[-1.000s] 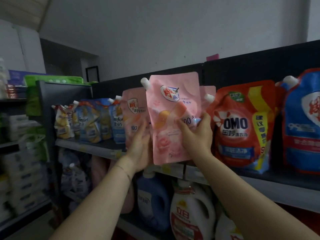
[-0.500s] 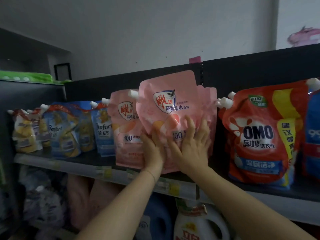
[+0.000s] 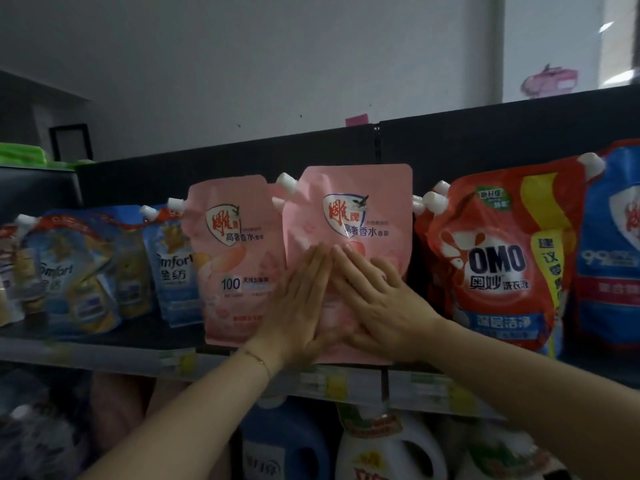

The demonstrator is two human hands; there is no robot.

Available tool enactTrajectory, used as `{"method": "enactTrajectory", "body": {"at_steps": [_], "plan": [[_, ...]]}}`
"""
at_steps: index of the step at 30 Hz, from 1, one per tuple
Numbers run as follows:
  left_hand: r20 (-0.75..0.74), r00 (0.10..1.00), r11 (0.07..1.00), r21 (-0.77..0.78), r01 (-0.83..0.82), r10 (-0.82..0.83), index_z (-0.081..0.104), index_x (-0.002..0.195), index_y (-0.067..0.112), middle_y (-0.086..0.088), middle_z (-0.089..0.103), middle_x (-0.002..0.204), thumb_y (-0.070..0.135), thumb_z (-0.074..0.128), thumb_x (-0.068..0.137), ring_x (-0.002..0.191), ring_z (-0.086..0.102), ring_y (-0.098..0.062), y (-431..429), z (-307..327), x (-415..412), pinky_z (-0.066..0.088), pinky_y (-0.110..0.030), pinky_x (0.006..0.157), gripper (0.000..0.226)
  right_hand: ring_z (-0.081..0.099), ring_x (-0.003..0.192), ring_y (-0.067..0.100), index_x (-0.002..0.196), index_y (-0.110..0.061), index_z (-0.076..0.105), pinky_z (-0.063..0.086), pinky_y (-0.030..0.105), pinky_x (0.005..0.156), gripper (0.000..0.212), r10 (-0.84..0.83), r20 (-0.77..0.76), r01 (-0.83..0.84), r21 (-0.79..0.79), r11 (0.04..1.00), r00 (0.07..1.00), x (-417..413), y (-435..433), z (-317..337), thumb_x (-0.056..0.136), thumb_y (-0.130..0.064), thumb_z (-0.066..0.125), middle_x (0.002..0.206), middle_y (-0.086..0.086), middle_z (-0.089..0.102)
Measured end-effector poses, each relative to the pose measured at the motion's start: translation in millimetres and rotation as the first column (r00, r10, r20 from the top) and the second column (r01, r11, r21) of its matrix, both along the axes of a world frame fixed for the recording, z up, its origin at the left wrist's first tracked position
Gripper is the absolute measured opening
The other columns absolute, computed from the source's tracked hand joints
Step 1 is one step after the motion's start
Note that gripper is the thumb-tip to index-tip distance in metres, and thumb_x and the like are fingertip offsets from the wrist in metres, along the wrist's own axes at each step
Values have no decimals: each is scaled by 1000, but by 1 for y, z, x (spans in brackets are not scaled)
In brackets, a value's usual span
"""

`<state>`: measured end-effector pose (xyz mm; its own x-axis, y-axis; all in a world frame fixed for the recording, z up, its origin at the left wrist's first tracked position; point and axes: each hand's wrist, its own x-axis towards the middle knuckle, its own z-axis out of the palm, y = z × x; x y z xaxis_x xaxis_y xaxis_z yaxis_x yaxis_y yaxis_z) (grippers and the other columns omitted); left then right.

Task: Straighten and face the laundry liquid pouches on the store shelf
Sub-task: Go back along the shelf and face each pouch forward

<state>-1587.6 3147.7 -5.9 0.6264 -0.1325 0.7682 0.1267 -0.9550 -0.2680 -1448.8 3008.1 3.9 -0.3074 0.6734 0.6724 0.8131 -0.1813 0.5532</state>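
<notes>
A pink laundry liquid pouch [image 3: 356,206] with a white spout stands upright on the shelf [image 3: 114,355], label facing me. My left hand [image 3: 298,306] and my right hand [image 3: 377,303] lie flat against its lower front, fingers straight and close together, fingertips nearly touching each other. Neither hand grips it. A second pink pouch [image 3: 228,258] stands just to its left, facing forward. A red OMO pouch [image 3: 498,258] stands to its right.
Blue Comfort pouches [image 3: 173,268] and yellow-blue pouches [image 3: 79,271] fill the shelf's left part. A blue pouch [image 3: 613,244] is at the far right. Detergent jugs [image 3: 388,448] stand on the shelf below. A dark back panel [image 3: 485,140] runs behind the pouches.
The pink pouch went from held up in front of the shelf to standing on it. Both hands let go of its edges and now press flat on its front.
</notes>
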Motion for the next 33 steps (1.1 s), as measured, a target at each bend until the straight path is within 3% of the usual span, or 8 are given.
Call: {"method": "enactTrajectory", "body": {"at_steps": [6,11,15,20,24,27,31,33], "plan": [[-243,960,989,87,-123,140,-37,141,15,-4,-32,154,91,32,66,145,-22,-22,24,11,8,-6,-39,118,127,5,146,35,148,-1,26,16,48,114,93,-53,-14,53,-56,997,998,13,22,6,87,-71,35,158,18,7],[-162,910,910,234,-341,383,-16,147,-2,-18,-11,158,93,15,69,147,-7,-31,33,6,26,4,-42,118,127,9,145,37,148,-3,28,22,51,112,91,-145,-19,143,-80,986,989,26,37,2,88,-71,32,157,19,12],[-149,885,885,237,-400,441,-18,147,-2,-16,-17,157,91,1,69,146,-12,-29,27,5,27,0,-41,118,123,10,145,36,147,-3,28,23,50,113,88,-134,-37,130,-95,987,990,25,35,-1,89,-69,32,157,19,13],[-154,903,902,238,-360,402,-4,150,2,-12,-1,160,89,19,72,146,7,-28,11,7,6,10,-42,115,119,24,141,39,133,-2,48,27,51,109,80,-24,-40,19,-134,991,999,13,21,6,84,-65,46,149,22,34],[-156,893,888,272,-371,421,23,146,6,-15,30,151,76,31,79,138,27,-30,-4,17,-12,29,-47,101,98,48,120,38,115,-5,58,46,47,86,54,50,22,-46,-158,986,998,4,-2,16,81,-44,42,123,16,55],[-125,906,888,291,-356,404,48,125,11,-16,54,133,56,39,79,121,43,-30,-27,24,-12,44,-45,85,65,55,92,30,101,-9,60,44,40,68,37,73,61,-65,-133,989,995,2,-32,21,78,-35,45,103,10,59],[-89,937,908,293,-298,337,64,108,11,-14,60,119,42,43,78,104,58,-37,-67,31,2,49,-45,81,48,55,69,26,87,-10,61,40,34,59,28,107,37,-106,-46,993,994,7,-76,25,72,-33,65,83,7,59],[-78,953,927,268,-264,294,67,102,9,-16,62,112,40,45,79,92,61,-36,-94,34,14,51,-45,77,45,55,68,25,86,-11,63,40,34,60,26,74,16,-74,-22,997,997,12,-101,28,75,-34,61,79,5,60]]}}
